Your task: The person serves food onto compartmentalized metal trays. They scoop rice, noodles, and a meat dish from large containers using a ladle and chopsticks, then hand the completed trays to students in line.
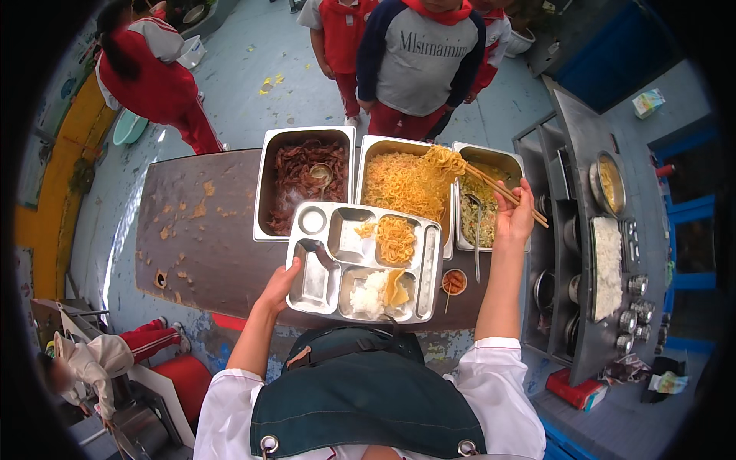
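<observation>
My left hand (280, 287) grips the left edge of a steel compartment tray (311, 286). White rice (370, 294) and a yellow flat piece of food (397, 287) share its lower compartment; a portion of noodles (395, 240) lies in an upper one, with a few bits beside it. In my right hand (513, 211) are wooden chopsticks (500, 187), their tips in a clump of noodles (443, 162) lifted at the right side of the noodle pan (397, 178). Left of it stands a pan of dark reddish meat (305, 184) with a ladle (322, 172).
A pan of chopped vegetables (478, 221) with a spoon stands at the right. A small cup of red food (454, 282) sits near the table's (195, 230) front edge. Several people (425, 63) stand beyond the table. Right, a steel counter (581, 230) holds rice and a bowl.
</observation>
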A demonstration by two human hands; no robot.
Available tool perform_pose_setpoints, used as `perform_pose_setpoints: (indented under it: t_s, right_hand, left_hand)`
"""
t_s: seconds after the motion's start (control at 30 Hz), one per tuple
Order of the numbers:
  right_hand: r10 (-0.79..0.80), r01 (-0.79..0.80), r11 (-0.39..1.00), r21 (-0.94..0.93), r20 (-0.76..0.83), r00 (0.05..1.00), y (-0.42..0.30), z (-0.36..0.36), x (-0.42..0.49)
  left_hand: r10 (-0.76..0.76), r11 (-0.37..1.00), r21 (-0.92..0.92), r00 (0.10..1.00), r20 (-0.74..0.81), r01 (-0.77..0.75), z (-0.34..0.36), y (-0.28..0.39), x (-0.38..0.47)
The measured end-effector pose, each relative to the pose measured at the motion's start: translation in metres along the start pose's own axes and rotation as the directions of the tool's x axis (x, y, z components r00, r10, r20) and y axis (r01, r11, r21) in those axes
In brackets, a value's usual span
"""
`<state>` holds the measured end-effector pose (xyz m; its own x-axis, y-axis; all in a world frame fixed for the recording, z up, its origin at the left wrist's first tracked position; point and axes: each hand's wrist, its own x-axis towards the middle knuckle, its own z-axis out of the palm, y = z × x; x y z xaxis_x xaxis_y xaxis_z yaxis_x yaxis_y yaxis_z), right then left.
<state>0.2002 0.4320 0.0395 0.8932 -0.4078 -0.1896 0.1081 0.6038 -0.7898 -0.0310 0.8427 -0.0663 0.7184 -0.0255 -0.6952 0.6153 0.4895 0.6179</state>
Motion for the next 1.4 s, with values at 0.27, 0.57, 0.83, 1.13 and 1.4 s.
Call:
perform_pose_setpoints:
  t_s: [0.27, 0.57, 0.83, 1.13, 1.4]
  right_hand:
    - [-0.12, 0.108, 0.991, 0.076, 0.177, 0.977, -0.061, 0.067, -0.039]
    - [-0.053, 0.072, 0.995, -0.065, 0.261, 0.964, -0.043, 0.076, -0.078]
    - [0.055, 0.382, 0.766, -0.517, 0.645, 0.762, -0.039, 0.066, -0.096]
    - [0.042, 0.259, 0.609, -0.75, 0.356, 0.934, 0.017, -0.016, -0.032]
    - [0.225, 0.408, 0.392, -0.825, 0.516, 0.827, 0.013, -0.024, -0.04]
  left_hand:
    - [-0.008, 1.0, 0.004, 1.0, 0.007, 0.008, 0.023, 0.001, 0.019]
    - [0.033, 0.999, -0.023, 0.999, 0.029, -0.032, 0.03, 0.014, 0.025]
    - [0.051, 0.997, -0.053, 0.999, -0.014, -0.052, 0.009, 0.007, 0.02]
    - [0.128, 0.983, -0.118, 0.986, -0.109, -0.141, -0.012, 0.004, -0.007]
    - [0.254, 0.949, -0.129, 0.94, -0.228, -0.288, -0.037, 0.063, 0.0]
